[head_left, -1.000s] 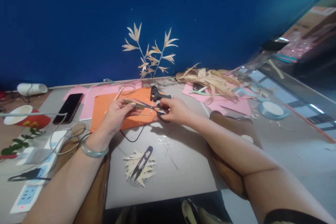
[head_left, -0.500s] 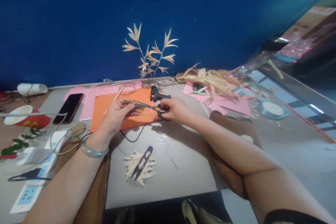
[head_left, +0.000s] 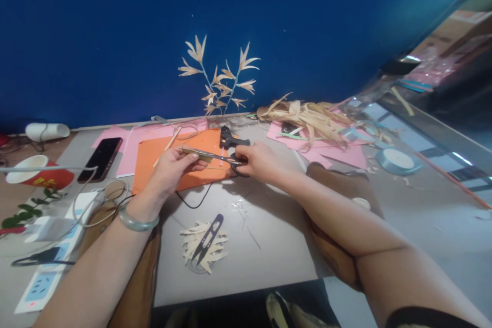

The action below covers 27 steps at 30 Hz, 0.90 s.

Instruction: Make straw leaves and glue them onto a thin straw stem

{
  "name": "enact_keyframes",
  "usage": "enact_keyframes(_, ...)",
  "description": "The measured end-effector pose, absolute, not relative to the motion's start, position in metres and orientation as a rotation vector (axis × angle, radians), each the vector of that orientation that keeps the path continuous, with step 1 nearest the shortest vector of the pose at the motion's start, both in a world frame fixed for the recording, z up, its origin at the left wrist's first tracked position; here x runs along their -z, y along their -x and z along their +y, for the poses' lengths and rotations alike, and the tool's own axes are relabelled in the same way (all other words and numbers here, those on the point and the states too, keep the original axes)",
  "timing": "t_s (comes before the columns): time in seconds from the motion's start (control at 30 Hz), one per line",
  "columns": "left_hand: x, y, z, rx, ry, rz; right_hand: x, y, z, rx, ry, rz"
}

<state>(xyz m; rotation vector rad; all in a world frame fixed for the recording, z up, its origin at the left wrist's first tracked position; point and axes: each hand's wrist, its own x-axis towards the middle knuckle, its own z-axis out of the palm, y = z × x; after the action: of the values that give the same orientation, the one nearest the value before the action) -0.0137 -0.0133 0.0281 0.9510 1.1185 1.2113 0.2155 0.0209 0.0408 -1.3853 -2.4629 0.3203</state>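
My left hand [head_left: 175, 168] pinches a short tan-olive strip [head_left: 204, 157], apparently dried husk, between thumb and fingers over an orange sheet [head_left: 154, 151]. From the right, my right hand [head_left: 258, 164] grips the black handles of a pair of scissors [head_left: 226, 158]. Their blades lie along the strip near my left fingertips; whether they are cutting into it I cannot tell. Just behind the scissors rests a black glue gun [head_left: 232, 141]. Closer to me, dark thread snips [head_left: 209, 238] lie on a pile of pale cut strips [head_left: 188, 246] in a shallow dish.
A branch with pale husk leaves [head_left: 226, 82] stands at the back, by a heap of dried husks [head_left: 307, 115]. Left are a phone [head_left: 100, 159], a red paper cup [head_left: 54, 177] and a power strip [head_left: 42, 284] with cables. A ribbon roll [head_left: 397, 160] lies right.
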Motion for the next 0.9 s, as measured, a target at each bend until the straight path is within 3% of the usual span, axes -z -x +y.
enact_keyframes(0.9, -0.0296, 0.0045, -0.0166, -1.110, -0.936, 1.163, -0.0398, -0.2149, 0.0188, -0.239, 1.407, -2.518)
